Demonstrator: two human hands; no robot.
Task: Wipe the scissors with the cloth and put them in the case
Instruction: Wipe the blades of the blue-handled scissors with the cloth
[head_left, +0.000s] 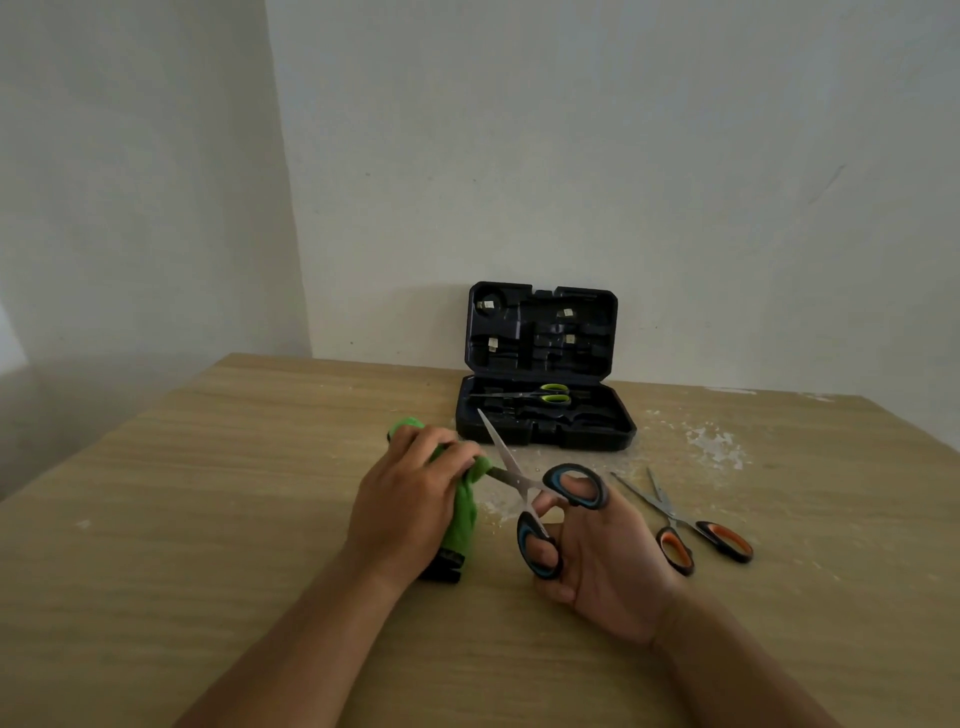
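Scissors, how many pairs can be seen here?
3. The blue-handled scissors are held open in the right hand; the orange-handled scissors lie on the table to its right; the green-handled scissors lie in the open case.

Two bare arms come up from the bottom of the frame and meet near the middle. The left hand (402, 499) lies palm down, its fingers curled round something green. The right hand (597, 561) is turned palm up, with thumb and fingers pushed through two handle rings.

Pale plaster walls (675, 156), scuffed wooden table (208, 519)
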